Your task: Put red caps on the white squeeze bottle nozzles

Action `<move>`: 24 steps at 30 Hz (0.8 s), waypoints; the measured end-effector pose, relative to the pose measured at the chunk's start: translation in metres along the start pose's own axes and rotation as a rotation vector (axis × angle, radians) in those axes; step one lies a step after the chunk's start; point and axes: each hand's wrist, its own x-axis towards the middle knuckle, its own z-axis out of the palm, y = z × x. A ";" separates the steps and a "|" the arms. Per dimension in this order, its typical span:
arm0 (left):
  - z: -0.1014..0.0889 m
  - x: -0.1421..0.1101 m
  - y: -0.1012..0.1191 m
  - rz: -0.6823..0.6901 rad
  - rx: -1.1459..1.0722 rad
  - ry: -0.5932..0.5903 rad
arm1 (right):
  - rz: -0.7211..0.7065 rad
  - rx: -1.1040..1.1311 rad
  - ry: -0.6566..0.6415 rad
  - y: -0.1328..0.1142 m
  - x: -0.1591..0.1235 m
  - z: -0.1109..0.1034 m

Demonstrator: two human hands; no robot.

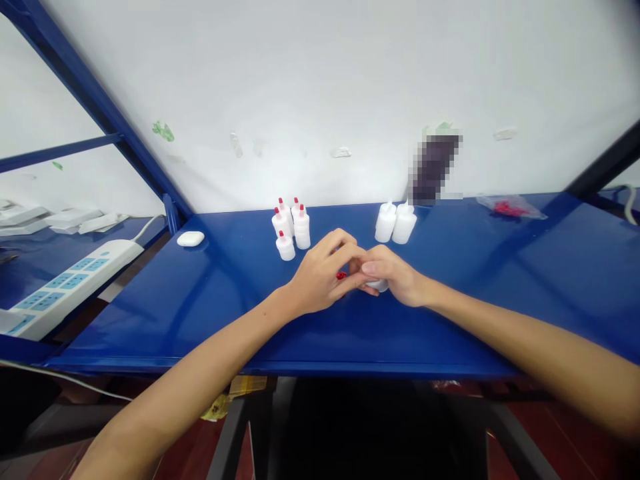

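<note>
Head view: close fingerwork around one mostly hidden bottle (379,286)

The left hand (327,270) and the right hand (403,275) meet near the middle of the blue table (210,300). The right hand is closed round the bottle, whose white side shows just below the fingers; its top is covered, so its tilt is hard to read. The left hand bends its fingers and thumb in toward the right one, and a red piece (341,275) shows in the gap between them (whether it is pinched, cupped or merely behind the fingers, I cannot tell).

Beyond the left hand stand five white bottles (302,230) with red caps (301,210). Beyond the right hand stand at least two uncapped bottles (385,225), with no red on top. A clear bag (531,208) with something red inside lies farther right, and a rounded white object (191,239) rests near the table's left edge.

The step in hand appears to be two-handed work at the bottle's covered end, with the red piece close by. From here, the next move seems to call for a steady right-hand hold and a light, exact touch from the left fingertips, since the piece is small and easily dropped.
</note>
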 end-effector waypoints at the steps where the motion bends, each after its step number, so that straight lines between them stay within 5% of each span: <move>1: 0.000 0.000 0.002 -0.031 -0.060 -0.004 | -0.004 0.010 0.005 0.001 0.000 0.000; 9: -0.001 0.003 0.004 -0.208 -0.243 0.084 | -0.030 -0.065 0.099 0.007 -0.002 -0.001; 15: -0.049 -0.002 -0.038 -0.291 0.181 0.461 | -0.005 -0.162 0.180 0.013 -0.006 -0.005; 19: -0.089 -0.014 -0.067 -0.273 0.393 0.263 | -0.068 -0.373 0.231 0.015 -0.008 -0.010; 24: -0.098 -0.022 -0.077 -0.300 0.417 -0.010 | -0.138 -0.638 0.190 0.013 -0.010 -0.012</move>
